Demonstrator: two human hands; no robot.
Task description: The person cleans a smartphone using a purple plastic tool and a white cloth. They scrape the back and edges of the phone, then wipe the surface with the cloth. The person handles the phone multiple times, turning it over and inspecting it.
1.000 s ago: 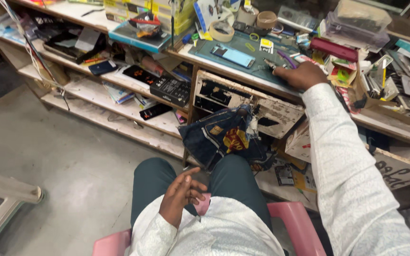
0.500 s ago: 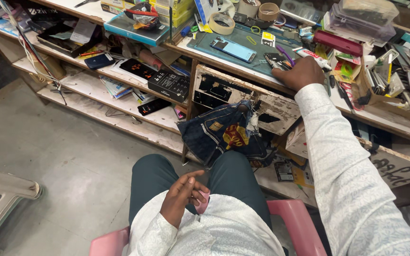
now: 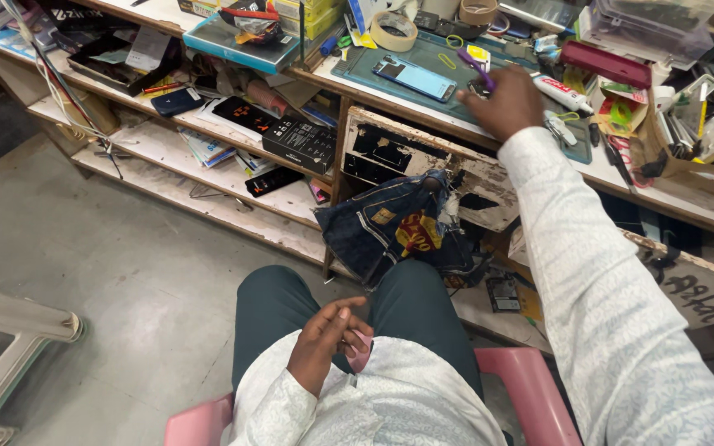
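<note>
My right hand (image 3: 507, 101) reaches out over the green work mat (image 3: 373, 64) on the bench and grips a thin purple tool (image 3: 474, 69), with a small dark part under the fingers. A blue phone (image 3: 414, 78) lies flat on the mat just left of that hand. My left hand (image 3: 324, 339) rests in my lap on my dark green trousers, fingers curled around a small pink object (image 3: 362, 350). I sit on a pink chair (image 3: 530, 388).
A roll of tape (image 3: 393, 31), a white tube (image 3: 559, 91), a maroon case (image 3: 605, 63) and cluttered parts boxes crowd the bench. Lower shelves hold a black box (image 3: 299, 143) and phones. A denim cloth (image 3: 398, 227) hangs from a worn drawer (image 3: 423, 165). Grey floor spreads to the left.
My right hand has stayed on the mat with the purple tool while the view shifted slightly. My left hand remains in my lap.
</note>
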